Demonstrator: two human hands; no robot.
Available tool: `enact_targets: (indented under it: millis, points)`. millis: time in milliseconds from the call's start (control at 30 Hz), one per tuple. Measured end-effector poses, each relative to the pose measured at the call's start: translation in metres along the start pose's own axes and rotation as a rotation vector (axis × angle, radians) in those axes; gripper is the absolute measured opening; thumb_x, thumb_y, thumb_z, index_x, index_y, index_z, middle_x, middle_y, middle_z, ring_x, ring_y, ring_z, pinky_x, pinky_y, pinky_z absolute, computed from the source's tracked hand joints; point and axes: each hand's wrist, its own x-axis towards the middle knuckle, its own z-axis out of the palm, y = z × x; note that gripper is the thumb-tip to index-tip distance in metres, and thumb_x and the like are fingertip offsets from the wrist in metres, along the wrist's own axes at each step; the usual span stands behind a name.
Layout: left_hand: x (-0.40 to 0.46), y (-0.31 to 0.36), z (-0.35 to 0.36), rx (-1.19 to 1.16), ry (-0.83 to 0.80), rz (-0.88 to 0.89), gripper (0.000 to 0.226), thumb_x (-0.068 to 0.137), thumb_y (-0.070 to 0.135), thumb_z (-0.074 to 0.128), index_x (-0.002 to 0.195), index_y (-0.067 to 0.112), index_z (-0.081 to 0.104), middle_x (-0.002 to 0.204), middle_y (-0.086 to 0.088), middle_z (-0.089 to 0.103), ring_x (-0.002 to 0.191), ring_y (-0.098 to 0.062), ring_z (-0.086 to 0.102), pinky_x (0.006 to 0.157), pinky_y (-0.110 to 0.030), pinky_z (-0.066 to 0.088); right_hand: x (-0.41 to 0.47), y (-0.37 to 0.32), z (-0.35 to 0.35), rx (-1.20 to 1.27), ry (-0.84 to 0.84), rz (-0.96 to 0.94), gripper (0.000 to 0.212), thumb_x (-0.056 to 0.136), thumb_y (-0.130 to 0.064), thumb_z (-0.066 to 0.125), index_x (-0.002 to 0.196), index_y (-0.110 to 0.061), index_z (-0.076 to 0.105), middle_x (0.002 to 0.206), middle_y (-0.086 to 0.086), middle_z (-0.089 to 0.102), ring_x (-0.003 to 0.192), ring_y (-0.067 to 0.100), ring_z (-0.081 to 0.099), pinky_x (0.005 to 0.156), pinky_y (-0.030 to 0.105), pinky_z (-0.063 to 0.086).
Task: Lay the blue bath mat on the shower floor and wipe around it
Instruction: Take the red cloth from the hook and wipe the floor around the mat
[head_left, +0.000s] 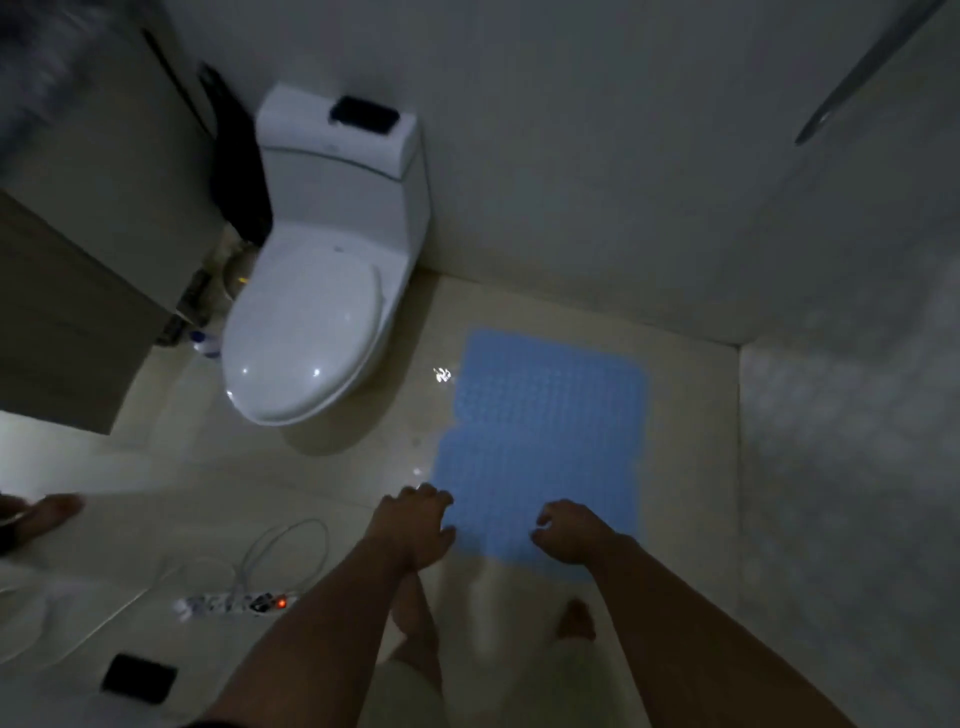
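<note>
From the head view, the mat (540, 441) is lying flat on the floor (322, 467), near the right wall, beside the toilet (322, 291). You are reaching both hands to its near edge: your left hand (413, 525) and right hand (571, 532) have curled fingers, but whether they are gripping the mat I cannot tell.

Dim bathroom on my feed, light low. Pale glossy floor tiles (291, 488) catching small glints. Plain grey walls (597, 171) behind and at right. White toilet (317, 332), lid down, against back wall; dark object (365, 115) on its tank. Cabinet (67, 312) at left. Power strip (234, 604) with white cord on floor, red light lit.
</note>
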Motion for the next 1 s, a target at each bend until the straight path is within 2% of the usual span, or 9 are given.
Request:
enact_targets:
  millis: [267, 367, 467, 533, 633, 700, 833, 900, 1000]
  points:
    - [-0.050, -0.008, -0.093, -0.009, 0.356, -0.282, 0.052, 0.095, 0.049, 0.049, 0.140, 0.022, 0.048, 0.142, -0.008, 0.052, 0.130, -0.033, 0.050, 0.105, -0.045, 0.040, -0.011, -0.110, -0.080, -0.170, 0.086, -0.283, 0.037, 0.095, -0.037, 0.057, 0.123, -0.015, 0.063, 0.134, 0.008, 0.061, 0.121, 0.026, 0.058, 0.100, 0.033, 0.047]
    - [-0.096, -0.007, -0.101, -0.048, 0.486, -0.465, 0.053, 0.095, 0.049, 0.050, 0.139, 0.020, 0.048, 0.140, -0.010, 0.052, 0.130, -0.033, 0.050, 0.101, -0.047, 0.041, -0.025, -0.150, -0.099, -0.298, 0.132, -0.437, 0.040, 0.091, -0.039, 0.056, 0.124, -0.017, 0.064, 0.135, 0.008, 0.061, 0.123, 0.027, 0.057, 0.098, 0.032, 0.046]
    - [-0.146, -0.001, -0.096, -0.056, 0.577, -0.634, 0.051, 0.094, 0.049, 0.049, 0.136, 0.020, 0.049, 0.137, -0.009, 0.052, 0.127, -0.034, 0.049, 0.099, -0.047, 0.041, -0.046, -0.194, -0.103, -0.423, 0.152, -0.611, 0.034, 0.085, -0.039, 0.056, 0.108, -0.018, 0.069, 0.121, 0.008, 0.069, 0.110, 0.028, 0.064, 0.089, 0.031, 0.050]
    - [-0.184, 0.008, -0.089, -0.044, 0.633, -0.752, 0.049, 0.093, 0.048, 0.049, 0.133, 0.019, 0.051, 0.135, -0.010, 0.053, 0.126, -0.034, 0.049, 0.097, -0.047, 0.041, -0.071, -0.223, -0.099, -0.464, 0.145, -0.714, 0.034, 0.084, -0.038, 0.057, 0.112, -0.021, 0.069, 0.121, 0.006, 0.069, 0.108, 0.026, 0.064, 0.089, 0.032, 0.051]
    - [-0.258, 0.019, -0.074, -0.027, 0.717, -0.941, 0.047, 0.092, 0.046, 0.050, 0.130, 0.018, 0.052, 0.136, -0.011, 0.052, 0.127, -0.036, 0.048, 0.096, -0.048, 0.040, -0.120, -0.269, -0.082, -0.534, 0.125, -0.917, 0.043, 0.091, -0.041, 0.058, 0.129, -0.022, 0.061, 0.135, 0.004, 0.061, 0.122, 0.023, 0.058, 0.099, 0.031, 0.046]
    - [-0.305, 0.026, -0.065, 0.006, 0.785, -1.058, 0.045, 0.086, 0.046, 0.056, 0.123, 0.020, 0.057, 0.133, -0.009, 0.056, 0.122, -0.036, 0.053, 0.092, -0.051, 0.044, -0.149, -0.300, -0.068, -0.566, 0.120, -1.046, 0.042, 0.092, -0.044, 0.059, 0.128, -0.023, 0.062, 0.133, 0.003, 0.063, 0.122, 0.020, 0.059, 0.099, 0.027, 0.045]
    - [-0.413, 0.042, -0.042, 0.017, 0.848, -1.355, 0.036, 0.066, 0.051, 0.068, 0.092, 0.027, 0.067, 0.093, -0.001, 0.068, 0.088, -0.028, 0.068, 0.065, -0.044, 0.053, -0.248, -0.368, -0.027, -0.513, 0.046, -1.353, 0.029, 0.086, -0.040, 0.067, 0.109, -0.024, 0.073, 0.114, 0.006, 0.073, 0.104, 0.022, 0.068, 0.083, 0.026, 0.049]
    - [-0.462, 0.062, -0.041, 0.040, 0.959, -1.507, 0.038, 0.071, 0.050, 0.065, 0.099, 0.025, 0.069, 0.099, -0.002, 0.070, 0.094, -0.028, 0.067, 0.070, -0.044, 0.054, -0.304, -0.391, -0.008, -0.437, -0.001, -1.505, 0.019, 0.088, -0.031, 0.069, 0.104, -0.023, 0.076, 0.104, 0.005, 0.076, 0.093, 0.020, 0.069, 0.075, 0.025, 0.047]
    - [-0.541, 0.123, -0.038, 0.225, 1.179, -1.744, 0.037, 0.081, 0.046, 0.058, 0.111, 0.025, 0.068, 0.109, -0.002, 0.067, 0.101, -0.029, 0.061, 0.079, -0.043, 0.051, -0.400, -0.413, 0.035, -0.312, -0.226, -1.739, 0.008, 0.087, -0.023, 0.074, 0.093, -0.027, 0.075, 0.086, 0.003, 0.077, 0.075, 0.014, 0.069, 0.080, 0.035, 0.057]
